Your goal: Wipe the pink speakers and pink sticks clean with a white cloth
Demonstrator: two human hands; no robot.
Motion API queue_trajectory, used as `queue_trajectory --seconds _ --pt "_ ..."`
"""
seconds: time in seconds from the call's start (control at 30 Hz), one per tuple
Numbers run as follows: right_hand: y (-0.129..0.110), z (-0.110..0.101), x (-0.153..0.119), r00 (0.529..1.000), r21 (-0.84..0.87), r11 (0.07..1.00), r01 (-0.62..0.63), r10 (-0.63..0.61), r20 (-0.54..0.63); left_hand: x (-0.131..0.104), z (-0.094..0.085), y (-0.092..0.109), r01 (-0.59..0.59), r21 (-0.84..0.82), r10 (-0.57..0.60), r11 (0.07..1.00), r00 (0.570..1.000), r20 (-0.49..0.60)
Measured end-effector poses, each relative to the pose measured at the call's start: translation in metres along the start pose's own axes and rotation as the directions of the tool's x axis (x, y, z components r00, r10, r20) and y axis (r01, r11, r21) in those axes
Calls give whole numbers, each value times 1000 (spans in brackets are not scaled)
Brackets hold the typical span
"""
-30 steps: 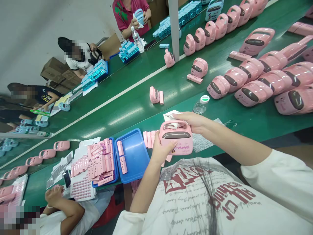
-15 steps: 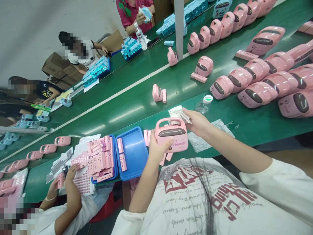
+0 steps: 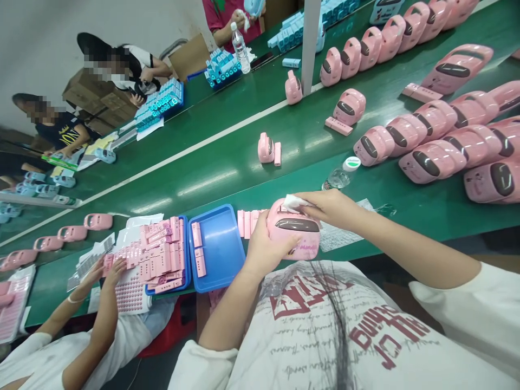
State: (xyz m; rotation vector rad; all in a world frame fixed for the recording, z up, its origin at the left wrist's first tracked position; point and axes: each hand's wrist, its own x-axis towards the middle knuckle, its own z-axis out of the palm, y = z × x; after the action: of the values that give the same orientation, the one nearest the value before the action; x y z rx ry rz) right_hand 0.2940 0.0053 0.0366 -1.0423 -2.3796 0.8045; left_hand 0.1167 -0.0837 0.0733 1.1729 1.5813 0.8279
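My left hand [image 3: 266, 249] grips a pink plastic case [image 3: 298, 233] with a carry handle and a dark oval window, holding it by its left side above the bench edge. My right hand [image 3: 325, 205] is closed on a white cloth [image 3: 293, 202], pressed against the top of the case near the handle. The hand and cloth cover part of the handle. Just left of the case lie several small pink boxes [image 3: 247, 223]. Under my right forearm a clear plastic sheet [image 3: 341, 236] rests on the bench.
A blue tray [image 3: 219, 249] with two pink boxes stands to the left, beside a heaped tray of pink boxes [image 3: 162, 254] near a co-worker's hands [image 3: 111, 271]. A clear bottle [image 3: 341, 174] stands ahead. Rows of pink cases [image 3: 430, 157] fill the right; a post [image 3: 311, 49] rises behind.
My right hand has brought the cloth from behind the case onto its handle area. The case has shifted slightly right. The co-worker's hands at left have moved together over the sheets.
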Motion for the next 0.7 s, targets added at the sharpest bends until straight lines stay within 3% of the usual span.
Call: queue_trajectory --seconds 0.13,0.37,0.53,0.7 --pt "-4 2 8 998 -301 952 -58 56 -16 2 1 3 26 73 -23 997 999 -40" --pt "7 6 -1 993 -121 987 104 -96 70 5 -4 0 48 23 -48 999 999 -15" --pt "5 13 -2 1000 -269 963 28 -26 10 4 -4 6 41 102 -41 994 999 -2" --pt "0 9 -1 992 -318 941 117 -94 87 4 -8 5 91 101 -90 991 996 -14"
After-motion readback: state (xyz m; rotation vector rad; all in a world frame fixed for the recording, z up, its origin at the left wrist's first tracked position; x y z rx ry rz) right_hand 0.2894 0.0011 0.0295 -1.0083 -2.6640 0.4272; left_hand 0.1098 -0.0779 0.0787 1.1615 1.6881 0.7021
